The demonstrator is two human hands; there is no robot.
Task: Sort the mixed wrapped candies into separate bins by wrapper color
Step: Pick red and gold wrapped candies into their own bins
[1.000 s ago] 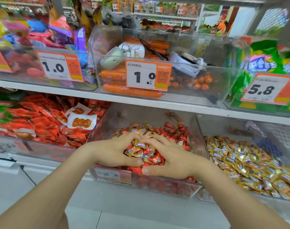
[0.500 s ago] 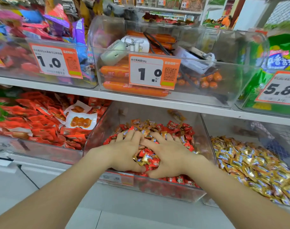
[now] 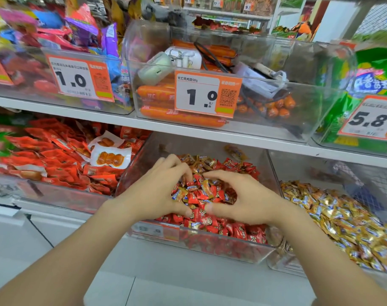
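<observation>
Candies, red mixed with gold, sit heaped in the middle bin; my left hand and right hand curl around the heap, grasping it.

We see two white shelves, one above the other. On the upper shelf clear bins stand side by side: the packet bin at the left, the sausage bin in the middle and the green-pack bin at the right, with orange price tags on their fronts. On the lower shelf more clear bins stand in a row beneath them: the red-packet bin at the left, the candy bin holding red and gold candies in the middle, and, just beside it at the right, the gold bin.
</observation>
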